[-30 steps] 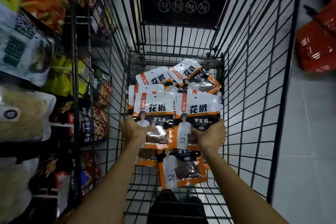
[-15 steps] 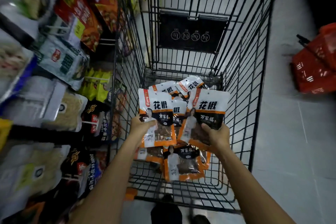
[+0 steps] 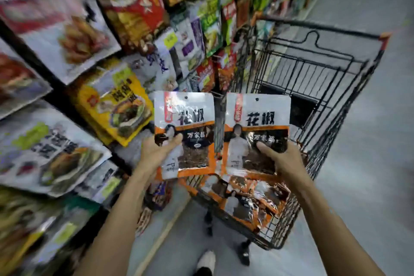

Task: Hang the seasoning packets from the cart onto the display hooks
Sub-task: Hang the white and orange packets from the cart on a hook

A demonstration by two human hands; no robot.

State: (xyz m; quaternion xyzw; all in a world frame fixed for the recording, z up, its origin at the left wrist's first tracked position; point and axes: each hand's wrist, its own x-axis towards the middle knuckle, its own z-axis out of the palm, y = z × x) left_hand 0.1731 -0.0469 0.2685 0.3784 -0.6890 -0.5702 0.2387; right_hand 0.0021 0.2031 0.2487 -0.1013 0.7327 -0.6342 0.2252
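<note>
Seasoning packets (image 3: pixel 262 119) are up in front of me, one in each hand, upright and side by side with a slim gap between them. My left hand (image 3: pixel 156 154) grasps the left packet (image 3: pixel 192 119) at its lower left corner, thumb laid across the front and the fingers hidden behind. My right hand (image 3: pixel 284 161) grasps the right packet (image 3: pixel 257 161) at its lower right corner the same way, thumb on the front and fingers out of sight at the back.

Both packets look alike: a white top with bold black characters, an orange band, and a clear window below showing something dark inside. Each has a small hang hole near its top edge.

Below and to the right of them stands the black wire cart (image 3: pixel 324 87). A heap of the same orange-and-white spare packets (image 3: pixel 246 199) lies in its near end, overlapping one another at all angles.

On my left rises the display (image 3: pixel 74 36), crowded with hanging bags, most of them too blurred to read. A yellow bag (image 3: pixel 116 105) hangs just beside the left packet. The packets I hold are between that display and the cart, touching neither as far as I can see.

Grey floor (image 3: pixel 358 186) runs along the aisle, and the white toe of my shoe (image 3: pixel 206 260) shows at the bottom.
</note>
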